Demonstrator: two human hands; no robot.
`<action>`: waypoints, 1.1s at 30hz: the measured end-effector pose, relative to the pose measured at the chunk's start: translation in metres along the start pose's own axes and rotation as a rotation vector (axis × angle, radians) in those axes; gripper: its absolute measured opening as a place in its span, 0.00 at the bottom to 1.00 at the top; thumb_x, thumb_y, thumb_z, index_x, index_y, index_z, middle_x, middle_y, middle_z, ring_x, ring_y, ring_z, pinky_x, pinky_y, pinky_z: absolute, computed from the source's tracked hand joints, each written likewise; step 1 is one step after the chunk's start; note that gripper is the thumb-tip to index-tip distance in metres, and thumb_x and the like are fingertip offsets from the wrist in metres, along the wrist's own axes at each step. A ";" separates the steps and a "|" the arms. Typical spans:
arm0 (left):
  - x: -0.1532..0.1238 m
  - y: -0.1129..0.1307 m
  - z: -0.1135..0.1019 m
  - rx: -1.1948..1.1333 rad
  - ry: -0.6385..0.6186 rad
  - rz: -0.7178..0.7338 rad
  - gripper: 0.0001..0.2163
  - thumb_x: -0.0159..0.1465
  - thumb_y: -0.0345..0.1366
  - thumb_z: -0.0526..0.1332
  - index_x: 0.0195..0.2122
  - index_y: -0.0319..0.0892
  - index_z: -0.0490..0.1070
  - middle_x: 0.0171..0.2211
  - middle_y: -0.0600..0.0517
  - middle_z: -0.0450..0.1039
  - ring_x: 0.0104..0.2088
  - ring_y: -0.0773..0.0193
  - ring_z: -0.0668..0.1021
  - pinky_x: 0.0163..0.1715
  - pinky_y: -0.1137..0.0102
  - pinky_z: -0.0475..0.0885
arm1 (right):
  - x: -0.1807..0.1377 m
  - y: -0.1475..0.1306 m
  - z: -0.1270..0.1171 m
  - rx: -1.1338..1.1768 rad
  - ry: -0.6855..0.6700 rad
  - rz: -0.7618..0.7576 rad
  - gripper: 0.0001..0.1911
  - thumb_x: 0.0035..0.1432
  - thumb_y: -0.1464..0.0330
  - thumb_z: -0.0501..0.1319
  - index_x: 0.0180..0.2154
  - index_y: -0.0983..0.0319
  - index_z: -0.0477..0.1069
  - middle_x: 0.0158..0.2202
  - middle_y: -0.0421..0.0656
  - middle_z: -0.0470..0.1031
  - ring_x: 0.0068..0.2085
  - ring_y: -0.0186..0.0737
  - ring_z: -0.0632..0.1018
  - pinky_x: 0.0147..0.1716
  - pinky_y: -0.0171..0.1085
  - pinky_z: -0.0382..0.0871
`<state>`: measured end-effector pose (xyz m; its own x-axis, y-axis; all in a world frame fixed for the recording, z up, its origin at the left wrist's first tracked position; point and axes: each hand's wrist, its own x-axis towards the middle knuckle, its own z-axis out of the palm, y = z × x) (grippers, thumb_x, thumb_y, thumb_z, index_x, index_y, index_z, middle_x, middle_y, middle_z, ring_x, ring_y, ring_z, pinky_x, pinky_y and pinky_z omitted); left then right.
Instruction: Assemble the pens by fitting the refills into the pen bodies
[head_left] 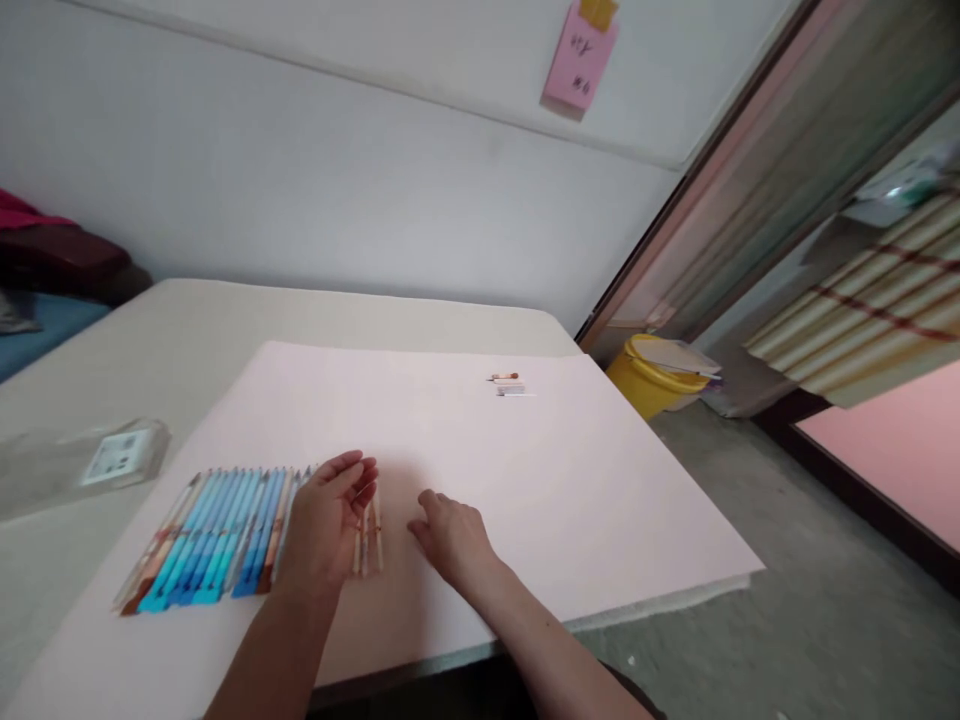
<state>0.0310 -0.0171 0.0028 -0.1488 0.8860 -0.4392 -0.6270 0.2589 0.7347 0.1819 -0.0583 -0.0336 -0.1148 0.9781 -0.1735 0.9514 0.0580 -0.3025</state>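
A row of slim pens [217,530] in light blue, dark blue, brown and pale shades lies side by side on a pale pink sheet [465,460]. My left hand [330,520] is over the right end of this row, its fingers loosely curled and nothing visible in them. Partly hidden beside its palm are a few pale, thin pens [373,535]. To the right, my right hand [454,535] hovers low over the sheet. Its thumb and forefinger are apart, with no object showing between them.
At the far side of the sheet lies a small group of pens or refills [511,385]. A clear plastic sleeve [90,460] with a white label rests on the left of the table [225,310]. A yellow bucket [637,380] stands on the floor to the right.
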 end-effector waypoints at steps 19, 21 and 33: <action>0.006 -0.003 0.005 0.034 0.003 -0.112 0.07 0.56 0.21 0.58 0.34 0.36 0.71 0.31 0.47 0.75 0.28 0.69 0.77 0.28 0.77 0.73 | 0.142 0.188 -0.077 -0.212 0.245 0.388 0.20 0.63 0.70 0.48 0.56 0.57 0.60 0.55 0.49 0.62 0.53 0.46 0.65 0.44 0.40 0.60; 0.008 -0.004 0.006 0.040 0.004 -0.118 0.07 0.56 0.21 0.59 0.34 0.36 0.71 0.31 0.47 0.75 0.28 0.69 0.77 0.27 0.77 0.73 | 0.149 0.197 -0.078 -0.215 0.203 0.402 0.19 0.62 0.68 0.49 0.54 0.56 0.62 0.50 0.49 0.65 0.49 0.46 0.68 0.41 0.40 0.61; 0.007 -0.004 0.005 0.039 -0.018 -0.124 0.06 0.55 0.22 0.60 0.34 0.36 0.71 0.30 0.47 0.75 0.28 0.69 0.77 0.28 0.76 0.72 | 0.137 0.191 -0.072 -0.266 0.138 0.303 0.12 0.63 0.66 0.50 0.45 0.62 0.66 0.43 0.49 0.65 0.40 0.40 0.71 0.36 0.34 0.59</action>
<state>0.0365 -0.0099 -0.0001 -0.0578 0.8532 -0.5184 -0.6099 0.3809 0.6950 0.3690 0.1013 -0.0475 0.2039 0.9753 -0.0845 0.9788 -0.2047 -0.0015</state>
